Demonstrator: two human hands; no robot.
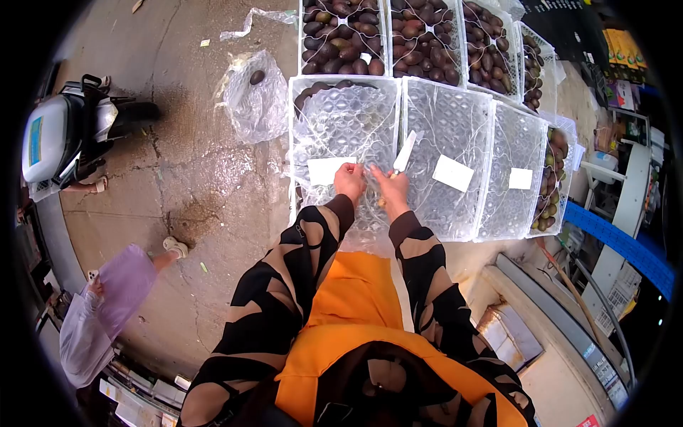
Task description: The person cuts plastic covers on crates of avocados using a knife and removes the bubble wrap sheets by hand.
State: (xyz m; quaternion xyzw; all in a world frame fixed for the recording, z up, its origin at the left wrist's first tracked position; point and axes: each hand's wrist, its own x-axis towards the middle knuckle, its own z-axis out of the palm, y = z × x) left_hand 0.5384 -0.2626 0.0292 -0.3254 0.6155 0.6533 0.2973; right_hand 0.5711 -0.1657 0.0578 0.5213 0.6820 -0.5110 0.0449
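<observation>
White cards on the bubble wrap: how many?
3: left card beside the left hand, middle card right of the knife in the right hand, right card farther right. More may be hidden.

Front crates stand side by side. Rear crates adjoin directly behind, containing fruit. Left of the crates, a bag lies on the floor; a scooter stands farther left.

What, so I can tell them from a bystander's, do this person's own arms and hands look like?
The left hand and right hand are ungloved. The long fabric sleeves are patterned in angular black and tan patches, ending in plain dark brown cuffs.
</observation>
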